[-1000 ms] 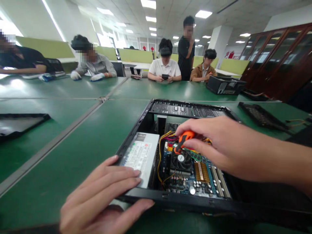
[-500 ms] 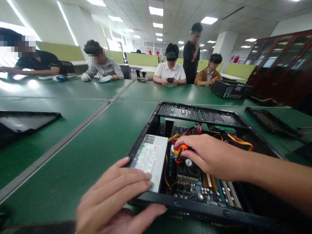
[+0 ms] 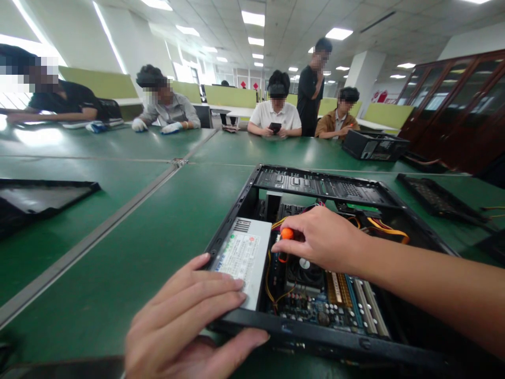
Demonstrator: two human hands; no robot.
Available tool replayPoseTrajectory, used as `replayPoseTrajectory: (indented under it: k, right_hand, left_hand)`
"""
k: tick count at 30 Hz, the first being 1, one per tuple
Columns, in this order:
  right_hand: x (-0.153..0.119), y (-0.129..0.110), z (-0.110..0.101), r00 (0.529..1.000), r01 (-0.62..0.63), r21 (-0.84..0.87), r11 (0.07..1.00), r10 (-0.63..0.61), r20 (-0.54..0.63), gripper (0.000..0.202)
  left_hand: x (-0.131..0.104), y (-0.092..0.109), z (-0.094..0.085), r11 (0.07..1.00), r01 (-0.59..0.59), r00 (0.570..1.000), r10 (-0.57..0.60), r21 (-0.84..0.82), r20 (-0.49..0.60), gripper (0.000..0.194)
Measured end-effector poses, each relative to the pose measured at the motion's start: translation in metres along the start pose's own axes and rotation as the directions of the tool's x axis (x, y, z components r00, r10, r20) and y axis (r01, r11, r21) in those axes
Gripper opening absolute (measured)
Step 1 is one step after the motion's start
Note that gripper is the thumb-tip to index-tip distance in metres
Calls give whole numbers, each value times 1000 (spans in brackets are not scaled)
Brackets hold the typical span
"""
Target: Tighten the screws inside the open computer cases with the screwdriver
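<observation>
Screwdriver (image 3: 287, 233), orange and round-topped, pinched in right fingers (image 3: 292, 247), left fingers (image 3: 213, 289) extended loosely across power supply (image 3: 252, 237).

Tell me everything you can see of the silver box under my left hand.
The silver box is rectangular and metal-looking, with dark slots near its far end and a pale label with green and red marks, its print too small to read. It lies inside the black case along the left side. The left hand rests on its near end.
</observation>
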State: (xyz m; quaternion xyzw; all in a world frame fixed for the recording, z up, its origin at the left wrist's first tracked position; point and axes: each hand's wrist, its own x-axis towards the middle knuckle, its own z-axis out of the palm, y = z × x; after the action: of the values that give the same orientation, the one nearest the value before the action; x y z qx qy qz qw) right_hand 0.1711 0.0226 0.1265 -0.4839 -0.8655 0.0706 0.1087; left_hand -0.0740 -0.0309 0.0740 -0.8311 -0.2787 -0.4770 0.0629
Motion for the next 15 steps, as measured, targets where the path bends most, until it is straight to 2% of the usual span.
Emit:
replayPoseTrajectory:
  k: [3, 6, 10, 15]
  right_hand:
    - [-1, -2, -5, 997, 24, 117, 993, -32, 68, 21]
    - [-5, -4, -18, 994, 18, 192, 981, -38, 98, 27]
    - [-2, 0, -28, 997, -73, 110, 991, 71, 17, 24]
    - [4, 13, -17, 995, -85, 66, 994, 82, 53, 26]
  left_hand:
    - [1, 0, 1, 1000, 0, 1000, 0, -2, -1, 29]
    - [1, 0, 1, 1000, 6, 1000, -6, -8, 6, 29]
    - [-1, -1, 2, 1000, 2, 1000, -2, -7, -3, 31]
    - [0, 1, 1, 1000, 9, 1000, -9, -6, -3, 29]
